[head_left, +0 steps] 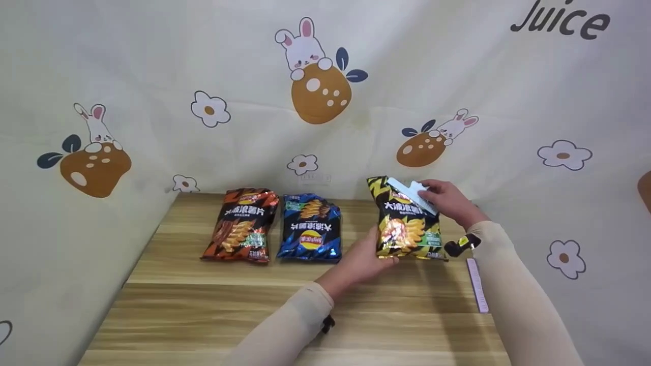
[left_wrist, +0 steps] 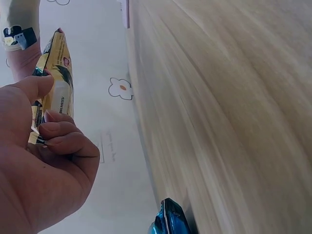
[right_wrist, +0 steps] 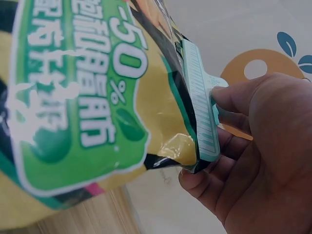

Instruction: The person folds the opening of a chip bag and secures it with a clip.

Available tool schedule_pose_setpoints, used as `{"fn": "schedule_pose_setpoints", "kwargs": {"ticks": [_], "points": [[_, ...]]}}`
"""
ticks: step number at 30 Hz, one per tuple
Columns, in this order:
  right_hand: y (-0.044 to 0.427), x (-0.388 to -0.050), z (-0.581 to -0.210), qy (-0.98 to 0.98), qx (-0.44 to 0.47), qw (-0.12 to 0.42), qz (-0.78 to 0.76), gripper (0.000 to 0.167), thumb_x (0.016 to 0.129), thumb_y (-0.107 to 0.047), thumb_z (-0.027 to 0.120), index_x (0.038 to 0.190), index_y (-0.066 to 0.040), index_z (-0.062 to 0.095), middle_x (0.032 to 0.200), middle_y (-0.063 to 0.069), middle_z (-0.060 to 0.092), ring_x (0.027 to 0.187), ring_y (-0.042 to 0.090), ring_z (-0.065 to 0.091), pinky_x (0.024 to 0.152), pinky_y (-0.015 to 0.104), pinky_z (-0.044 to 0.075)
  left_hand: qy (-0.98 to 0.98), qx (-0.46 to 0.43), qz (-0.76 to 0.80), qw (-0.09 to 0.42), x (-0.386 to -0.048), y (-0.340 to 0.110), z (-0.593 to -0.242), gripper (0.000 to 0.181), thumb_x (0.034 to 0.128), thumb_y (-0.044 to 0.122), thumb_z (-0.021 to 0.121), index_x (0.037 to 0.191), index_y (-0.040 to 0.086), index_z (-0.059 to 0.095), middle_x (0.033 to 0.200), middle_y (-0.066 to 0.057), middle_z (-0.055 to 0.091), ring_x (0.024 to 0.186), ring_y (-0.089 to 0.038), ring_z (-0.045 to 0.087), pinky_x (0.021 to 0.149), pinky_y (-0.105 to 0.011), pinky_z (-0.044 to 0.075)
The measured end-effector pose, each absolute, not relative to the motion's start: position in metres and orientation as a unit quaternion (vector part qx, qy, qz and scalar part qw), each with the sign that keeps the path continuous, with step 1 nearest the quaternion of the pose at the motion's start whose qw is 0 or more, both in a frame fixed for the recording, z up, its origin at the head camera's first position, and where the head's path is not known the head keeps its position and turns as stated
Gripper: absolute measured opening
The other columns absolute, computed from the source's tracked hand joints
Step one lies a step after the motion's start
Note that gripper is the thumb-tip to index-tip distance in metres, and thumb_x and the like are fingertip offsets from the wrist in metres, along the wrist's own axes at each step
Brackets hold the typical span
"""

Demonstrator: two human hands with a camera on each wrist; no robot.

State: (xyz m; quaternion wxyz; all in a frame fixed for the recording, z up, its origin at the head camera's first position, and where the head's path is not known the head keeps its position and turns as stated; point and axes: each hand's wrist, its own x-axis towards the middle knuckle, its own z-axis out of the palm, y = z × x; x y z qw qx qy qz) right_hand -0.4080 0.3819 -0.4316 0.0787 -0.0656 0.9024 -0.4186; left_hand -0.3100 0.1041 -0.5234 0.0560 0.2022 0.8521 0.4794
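Holding yellow chip bag (head_left: 407, 229) near a lower corner in left fingers (left_wrist: 78, 145) and pale blue clip (right_wrist: 200, 102) at its top edge in right fingers (right_wrist: 197, 184), likely light, slick and crushable, so best pinched by the edges

L sleeve (head_left: 279, 330): long, cream
R sleeve (head_left: 516, 295): long, matching cream
L wrist cam (head_left: 328, 324): blk., partly hidden
R wrist cam (head_left: 457, 247): blk. w/ yel. mark

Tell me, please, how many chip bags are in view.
3: the orange bag on the table at the left, the blue bag beside it, and the yellow bag held up at the right.
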Motion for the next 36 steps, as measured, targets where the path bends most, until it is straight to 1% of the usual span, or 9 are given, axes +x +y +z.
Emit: {"fn": "schedule_pose_setpoints", "kwargs": {"ticks": [5, 11, 19, 22, 24, 27, 30, 33, 36], "points": [[0.386, -0.408, -0.431, 0.906, -0.060, 0.080, -0.412, 0.061, 0.115, -0.043, 0.057, 0.161, -0.003, 0.053, 0.140, 0.024, 0.068, 0.115, 0.031, 0.070, 0.097, 0.035, 0.058, 0.860, 0.192, 0.468, 0.063, -0.312, 0.110, -0.520, 0.090, 0.0917, 0.042, 0.090, 0.164, 0.017, 0.043, 0.146, -0.010, 0.069, 0.127, -0.025, 0.069, 0.111, -0.045, 0.055], [0.390, -0.411, -0.432, 0.907, -0.054, 0.084, -0.408, 0.060, 0.115, -0.042, 0.058, 0.160, -0.002, 0.054, 0.137, 0.024, 0.069, 0.113, 0.030, 0.071, 0.095, 0.034, 0.059, 0.869, 0.181, 0.456, 0.073, -0.315, 0.116, -0.520, 0.089, 0.0924, 0.045, 0.089, 0.164, 0.019, 0.044, 0.144, -0.008, 0.071, 0.119, -0.024, 0.072, 0.104, -0.045, 0.059], [0.394, -0.415, -0.430, 0.909, -0.051, 0.090, -0.405, 0.062, 0.115, -0.042, 0.057, 0.162, -0.001, 0.052, 0.140, 0.024, 0.068, 0.116, 0.031, 0.071, 0.098, 0.036, 0.059, 0.858, 0.178, 0.476, 0.076, -0.318, 0.121, -0.518, 0.086, 0.0926, 0.041, 0.090, 0.163, 0.018, 0.045, 0.142, -0.008, 0.071, 0.114, -0.020, 0.071, 0.102, -0.042, 0.059], [0.395, -0.416, -0.432, 0.910, -0.048, 0.083, -0.404, 0.062, 0.115, -0.042, 0.057, 0.161, -0.001, 0.052, 0.140, 0.025, 0.067, 0.117, 0.033, 0.070, 0.099, 0.039, 0.059, 0.859, 0.174, 0.474, 0.078, -0.319, 0.123, -0.518, 0.086, 0.0925, 0.042, 0.090, 0.162, 0.018, 0.046, 0.144, -0.008, 0.071, 0.117, -0.021, 0.070, 0.104, -0.042, 0.058], [0.396, -0.417, -0.435, 0.910, -0.042, 0.077, -0.406, 0.062, 0.115, -0.042, 0.057, 0.161, -0.001, 0.052, 0.142, 0.025, 0.066, 0.120, 0.035, 0.069, 0.103, 0.043, 0.058, 0.860, 0.173, 0.473, 0.079, -0.319, 0.124, -0.517, 0.086, 0.0926, 0.043, 0.089, 0.162, 0.018, 0.046, 0.145, -0.008, 0.070, 0.121, -0.021, 0.070, 0.106, -0.042, 0.057], [0.396, -0.419, -0.441, 0.911, -0.034, 0.064, -0.406, 0.063, 0.115, -0.041, 0.058, 0.162, 0.000, 0.051, 0.149, 0.026, 0.062, 0.128, 0.037, 0.065, 0.112, 0.052, 0.053, 0.862, 0.175, 0.470, 0.078, -0.320, 0.126, -0.517, 0.084, 0.0934, 0.043, 0.089, 0.161, 0.017, 0.046, 0.145, -0.008, 0.069, 0.124, -0.022, 0.069, 0.108, -0.042, 0.056], [0.397, -0.421, -0.448, 0.911, -0.026, 0.055, -0.408, 0.064, 0.114, -0.040, 0.059, 0.162, 0.002, 0.050, 0.154, 0.027, 0.059, 0.134, 0.040, 0.059, 0.119, 0.057, 0.047, 0.865, 0.181, 0.463, 0.071, -0.321, 0.128, -0.518, 0.080, 0.0933, 0.042, 0.089, 0.157, 0.014, 0.049, 0.140, -0.010, 0.071, 0.120, -0.022, 0.070, 0.106, -0.042, 0.057], [0.397, -0.422, -0.454, 0.911, -0.019, 0.054, -0.408, 0.065, 0.114, -0.041, 0.058, 0.161, 0.002, 0.050, 0.153, 0.027, 0.059, 0.135, 0.040, 0.058, 0.120, 0.059, 0.045, 0.867, 0.188, 0.458, 0.066, -0.322, 0.130, -0.521, 0.076, 0.0936, 0.039, 0.089, 0.154, 0.012, 0.052, 0.135, -0.012, 0.073, 0.114, -0.022, 0.072, 0.102, -0.042, 0.059], [0.396, -0.423, -0.461, 0.911, -0.013, 0.052, -0.408, 0.061, 0.114, -0.040, 0.058, 0.159, 0.001, 0.053, 0.150, 0.026, 0.061, 0.132, 0.039, 0.059, 0.119, 0.058, 0.046, 0.868, 0.188, 0.455, 0.070, -0.324, 0.131, -0.526, 0.078, 0.0933, 0.040, 0.089, 0.155, 0.012, 0.051, 0.138, -0.011, 0.072, 0.115, -0.021, 0.071, 0.104, -0.041, 0.058]]}}
